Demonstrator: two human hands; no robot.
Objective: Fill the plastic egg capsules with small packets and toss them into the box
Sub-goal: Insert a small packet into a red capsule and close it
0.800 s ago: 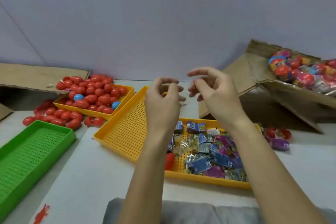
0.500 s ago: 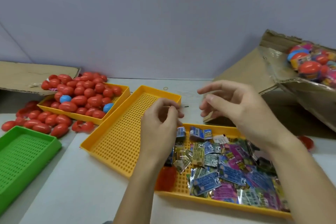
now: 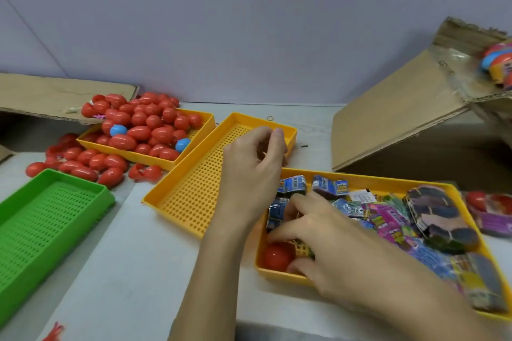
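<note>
Hands over the yellow trays, head view. Right hand is down in the near-right yellow tray, palm down, fingers spread and bent among the small packets; fingertips touch packets at the tray's left end, but whether any packet is pinched cannot be told. Grip state of right hand: undetermined. A red egg half lies in the near-left corner of that tray, just beside the right thumb.

Left hand hovers above the far end of the middle yellow tray, fingers curled inward toward the palm. A thin pale sliver shows between the fingers; what it is cannot be made out, so whether the left grip is closed on something or on nothing is unclear.

Packets fill most of the near-right tray: blue ones toward the far-left, pink and purple in the middle, a dark stack at the right.

Red egg capsules are heaped in the far-left yellow tray, with two blue capsules among them; more red ones spill onto the worktop between that tray and the green tray.

Cardboard box stands tilted at far right; a few filled capsules show in its opening at the frame edge. A flat cardboard flap lies far left.
</note>
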